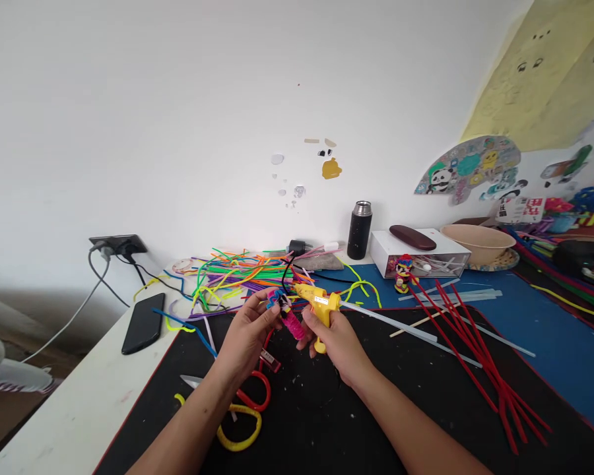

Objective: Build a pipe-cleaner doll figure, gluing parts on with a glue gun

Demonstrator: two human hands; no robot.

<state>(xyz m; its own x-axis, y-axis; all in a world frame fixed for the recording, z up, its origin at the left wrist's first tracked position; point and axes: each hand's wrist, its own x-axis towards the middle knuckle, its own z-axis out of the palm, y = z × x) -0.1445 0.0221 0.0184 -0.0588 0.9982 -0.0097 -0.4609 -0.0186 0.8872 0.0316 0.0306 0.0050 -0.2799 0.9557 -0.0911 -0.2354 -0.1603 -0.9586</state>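
My left hand (250, 326) pinches a small pipe-cleaner figure (292, 324) with a blue top and a bright pink lower part. Wrapped round the handle of a yellow hot glue gun (321, 302) is my right hand (344, 346). The gun's nozzle points left, close to the figure's top; whether they touch I cannot tell. A long clear glue stick (389, 321) sticks out of the gun's back. Scissors (260, 392) with red and yellow handles lie partly under my left forearm.
Coloured pipe cleaners (247, 277) are heaped at the back. Red pipe cleaners (495, 369) lie on the right. A black bottle (360, 231), a white drawer box (383, 241), a finished figure (404, 274) and a phone (143, 323) stand or lie around the black mat (317, 422).
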